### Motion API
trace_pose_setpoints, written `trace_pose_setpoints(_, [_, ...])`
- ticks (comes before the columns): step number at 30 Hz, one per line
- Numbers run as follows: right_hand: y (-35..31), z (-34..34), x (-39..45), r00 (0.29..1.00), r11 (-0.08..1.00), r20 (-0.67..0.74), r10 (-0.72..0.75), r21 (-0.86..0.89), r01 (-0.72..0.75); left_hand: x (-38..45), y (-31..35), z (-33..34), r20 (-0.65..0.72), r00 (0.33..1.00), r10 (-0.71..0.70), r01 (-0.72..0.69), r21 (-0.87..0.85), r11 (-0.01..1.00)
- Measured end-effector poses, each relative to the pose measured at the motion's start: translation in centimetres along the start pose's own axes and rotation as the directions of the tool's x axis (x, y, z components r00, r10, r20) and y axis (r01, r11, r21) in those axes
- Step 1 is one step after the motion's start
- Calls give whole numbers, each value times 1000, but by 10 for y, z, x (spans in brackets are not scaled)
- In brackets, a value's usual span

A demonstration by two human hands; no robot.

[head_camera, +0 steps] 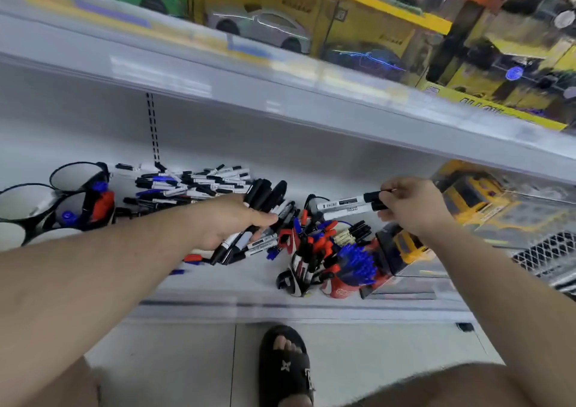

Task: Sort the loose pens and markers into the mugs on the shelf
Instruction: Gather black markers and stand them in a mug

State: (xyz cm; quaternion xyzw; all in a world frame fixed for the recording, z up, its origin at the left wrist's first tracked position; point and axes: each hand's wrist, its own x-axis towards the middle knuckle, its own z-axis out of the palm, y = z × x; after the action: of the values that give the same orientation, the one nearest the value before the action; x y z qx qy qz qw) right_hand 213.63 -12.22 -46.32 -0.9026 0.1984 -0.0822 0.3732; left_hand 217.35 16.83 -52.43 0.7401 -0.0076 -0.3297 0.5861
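My left hand (pixel 232 221) grips a bundle of black markers (pixel 265 194) above the white shelf. To its right, my right hand (pixel 411 205) pinches two white markers with black caps (pixel 346 205) by their cap ends. A pile of loose pens and markers (pixel 193 183) lies at the back of the shelf. Below my hands stand filled mugs: a black and white mug (pixel 297 277) with red and black pens, and a red mug (pixel 341 288) full of blue pens. At far left sit several black mugs (pixel 78 176) with white insides, one holding red and blue markers.
An upper shelf (pixel 280 95) overhangs the work area, stacked with boxed toy cars. Boxed yellow toy trucks (pixel 473 194) crowd the right side of the lower shelf. The shelf's front lip (pixel 280 308) runs above a tiled floor, where a foot in a black sandal (pixel 285 366) stands.
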Motion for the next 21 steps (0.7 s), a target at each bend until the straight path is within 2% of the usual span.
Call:
trace_pose_setpoints(4, [2, -6, 2, 994, 975, 77, -83, -201, 97, 16, 1, 12, -13, 1000, 9, -9, -37, 999])
trace_pose_setpoints(11, [1, 3, -5, 944, 901, 293, -152, -351, 254, 27, -6, 13, -15, 1000, 20, -19, 37, 999])
trace_pose_setpoints(17, [20, 49, 0, 861, 730, 436, -260, -495, 471, 26, -9, 12, -70, 995, 68, -69, -14, 997])
trace_pose_setpoints(21, [39, 76, -1, 818, 633, 515, -256, -551, 544, 23, -8, 14, -88, 992, 90, -92, -17, 996])
